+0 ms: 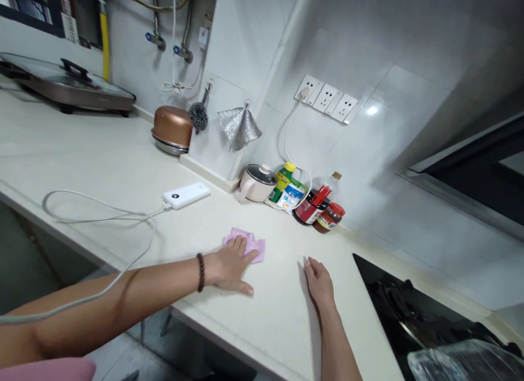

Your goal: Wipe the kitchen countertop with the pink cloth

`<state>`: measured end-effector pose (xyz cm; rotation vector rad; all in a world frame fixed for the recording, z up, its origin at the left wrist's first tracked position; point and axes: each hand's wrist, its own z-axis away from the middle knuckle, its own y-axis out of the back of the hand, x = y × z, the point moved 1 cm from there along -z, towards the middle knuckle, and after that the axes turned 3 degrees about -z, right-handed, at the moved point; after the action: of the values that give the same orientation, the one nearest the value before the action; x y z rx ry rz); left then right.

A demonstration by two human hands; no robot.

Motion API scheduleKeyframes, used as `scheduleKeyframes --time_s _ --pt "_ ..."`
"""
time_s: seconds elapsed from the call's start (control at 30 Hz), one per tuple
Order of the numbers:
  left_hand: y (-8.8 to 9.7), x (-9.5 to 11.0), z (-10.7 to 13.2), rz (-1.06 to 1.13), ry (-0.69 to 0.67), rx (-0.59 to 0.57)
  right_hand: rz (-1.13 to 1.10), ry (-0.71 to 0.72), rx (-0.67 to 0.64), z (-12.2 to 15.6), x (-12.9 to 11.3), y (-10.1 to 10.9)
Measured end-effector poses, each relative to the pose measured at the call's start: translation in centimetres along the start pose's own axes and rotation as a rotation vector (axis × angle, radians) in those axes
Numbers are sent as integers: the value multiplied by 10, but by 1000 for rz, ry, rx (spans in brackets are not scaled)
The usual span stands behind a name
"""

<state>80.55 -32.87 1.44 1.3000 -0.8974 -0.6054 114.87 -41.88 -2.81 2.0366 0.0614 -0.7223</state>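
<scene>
Head view: left hand fingers flat on pink cloth, power bank near

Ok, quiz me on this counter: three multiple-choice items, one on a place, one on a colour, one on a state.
1. Where does the power bank lie?
A. on the stove
B. on the counter left of the small pot
C. in the person's right hand

2. What colour is the cloth under the left hand?
A. green
B. pink
C. black

3. How is the right hand?
A. flat on the counter, holding nothing
B. closed round a bottle
C. lifting a lid

Answers:
1 B, it lies left of the small pot.
2 B, pink shows past the fingers.
3 A, palm down on the bare top.
</scene>
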Motion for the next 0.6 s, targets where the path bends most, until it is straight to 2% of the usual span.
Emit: scheduleKeyframes --time_s 0.1,0.17,0.23,0.3,0.47,0.6 --pt "2 1 29 -17 17 -24 -27 2 14 0 1 0" --pt "7 -5 28 -31 46 -30 -54 11 18 0 0 0" --pt "14 -20 8 -63 109 -5 -77 18 28 0 -1 0" --pt "21 -41 -23 -98 197 42 -84 13 37 0 -2 0" --pt "34 -97 -102 -79 382 70 -66 7 9 0 -4 3" --pt "38 -119 -129 -54 396 119 -57 18 1 0 -6 6"
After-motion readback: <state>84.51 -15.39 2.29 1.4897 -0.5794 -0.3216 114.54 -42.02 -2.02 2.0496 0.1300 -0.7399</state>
